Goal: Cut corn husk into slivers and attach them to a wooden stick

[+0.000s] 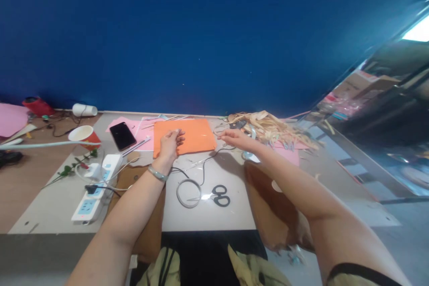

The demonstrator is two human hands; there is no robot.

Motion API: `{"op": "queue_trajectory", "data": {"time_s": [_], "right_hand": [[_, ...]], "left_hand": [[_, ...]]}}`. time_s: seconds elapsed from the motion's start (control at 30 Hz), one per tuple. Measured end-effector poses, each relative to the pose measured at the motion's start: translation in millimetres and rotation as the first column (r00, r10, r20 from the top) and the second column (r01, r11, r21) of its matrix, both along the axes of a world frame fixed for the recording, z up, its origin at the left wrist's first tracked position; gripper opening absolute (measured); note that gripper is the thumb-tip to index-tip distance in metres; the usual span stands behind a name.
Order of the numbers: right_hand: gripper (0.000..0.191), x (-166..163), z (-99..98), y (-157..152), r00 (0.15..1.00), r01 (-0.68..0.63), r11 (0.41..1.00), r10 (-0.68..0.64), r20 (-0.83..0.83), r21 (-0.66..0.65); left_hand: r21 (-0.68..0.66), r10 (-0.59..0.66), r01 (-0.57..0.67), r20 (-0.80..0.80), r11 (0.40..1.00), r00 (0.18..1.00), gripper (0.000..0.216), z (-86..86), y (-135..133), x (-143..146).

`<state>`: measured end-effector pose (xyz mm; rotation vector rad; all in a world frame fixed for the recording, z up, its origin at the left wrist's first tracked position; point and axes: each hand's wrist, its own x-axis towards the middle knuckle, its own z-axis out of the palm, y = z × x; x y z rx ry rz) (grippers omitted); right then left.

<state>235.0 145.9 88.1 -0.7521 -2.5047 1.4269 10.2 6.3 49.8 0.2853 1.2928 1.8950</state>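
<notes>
Closest in, a dark-trimmed sleeve (360, 272) fills the lower right corner, and patterned clothing sits at the table's near edge. Just past it, brown sheets flank the workspace, one left (150, 219), one right (268, 210). Between them lie the scissors (221, 195), loops nearest the right arm, blades pointing into a grey ring (188, 193). A dark cord (205, 165) runs from beside the ring up toward the right hand (225, 135). And there it is, fingertips drawn together at the orange sheet's right edge; something thin may be between them, but that can't be made out. Over the sheet's left half, the left hand (173, 142) hangs with fingers curled, its grip unclear too. The orange sheet (197, 136) lies flat before both hands. Progress? Hard to call: no finished piece is distinguishable, and beyond the right hand a heap of pale strips (271, 127) lies loose below the blue wall (201, 44).
</notes>
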Motion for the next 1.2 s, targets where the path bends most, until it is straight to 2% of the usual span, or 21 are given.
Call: {"op": "queue_trajectory", "data": {"time_s": [0.13, 0.27, 0.33, 0.43, 0.53, 0.6, 0.7, 0.83, 0.93, 1.0, 1.03, 1.07, 1.13, 1.17, 1.2], "right_hand": [[0.037, 7, 6.8, -8, 0.995, -0.094, 0.994, 0.092, -0.033, -0.052], [0.035, 12, 13.7, -13, 0.992, -0.118, 0.99, 0.114, -0.054, -0.074], [0.034, 14, 15.2, -11, 0.992, -0.127, 0.991, 0.126, -0.029, -0.045], [0.031, 9, 13.4, 0, 0.996, -0.088, 0.985, 0.091, -0.012, 0.148], [0.026, -6, 6.1, 15, 0.999, -0.023, 0.931, 0.034, -0.024, 0.365], [0.027, -19, -1.3, 26, 1.0, 0.01, 0.891, -0.017, 0.013, 0.453], [0.031, -38, -13.1, 43, 0.99, 0.0, 0.858, -0.072, 0.12, 0.514], [0.031, -56, -23.6, 59, 0.966, -0.039, 0.738, -0.144, 0.213, 0.674], [0.034, -59, -25.1, 60, 0.953, -0.094, 0.571, -0.185, 0.239, 0.816], [0.035, -60, -23.7, 52, 0.961, -0.129, 0.473, -0.157, 0.228, 0.871], [0.033, -60, -22.9, 45, 0.966, -0.156, 0.464, -0.114, 0.234, 0.872], [0.028, -60, -22.1, 36, 0.965, -0.199, 0.491, -0.051, 0.256, 0.848], [0.02, -60, -21.8, 15, 0.926, -0.361, 0.604, 0.139, 0.352, 0.711], [0.02, -59, -22.3, 3, 0.888, -0.449, 0.632, 0.239, 0.392, 0.631], [0.02, -59, -23.4, -8, 0.859, -0.506, 0.634, 0.309, 0.408, 0.585]], "left_hand": [[0.015, -0.016, 0.015, 0.064, 1.0, 0.998, 0.01, -3.5, 0, -1], [0.025, -0.043, 0.041, 0.101, 0.999, 0.994, 0.01, -6.2, 0, -1], [0.029, -0.051, 0.049, 0.09, 0.998, 0.995, 0.011, -6.6, 0, -1], [0.028, -0.057, 0.055, 0.06, 0.998, 0.997, 0.015, -6.7, 1, -3], [0.002, -0.049, 0.049, 0.0, 0.999, 0.999, 0.022, -6.9, 2, -6], [-0.046, -0.064, 0.062, -0.051, 0.997, 0.997, 0.03, -6.9, 3, -8], [-0.077, -0.082, 0.075, -0.088, 0.994, 0.993, 0.036, -6.8, 3, -7], [-0.103, -0.093, 0.078, -0.153, 0.992, 0.984, 0.034, -9.0, 2, -5], [-0.193, -0.184, 0.132, -0.285, 0.972, 0.941, 0.032, -14.6, 1, -3], [-0.231, -0.243, 0.165, -0.37, 0.959, 0.896, 0.026, -19.8, 2, -1], [-0.241, -0.265, 0.178, -0.405, 0.954, 0.875, 0.024, -22.4, 2, -1], [-0.247, -0.282, 0.188, -0.434, 0.951, 0.855, 0.023, -25.0, 3, 0], [-0.254, -0.301, 0.197, -0.484, 0.947, 0.822, 0.023, -29.3, 4, 0], [-0.26, -0.303, 0.193, -0.503, 0.946, 0.81, 0.023, -31.0, 5, 0], [-0.267, -0.305, 0.189, -0.514, 0.945, 0.802, 0.024, -32.6, 5, -1]]}}
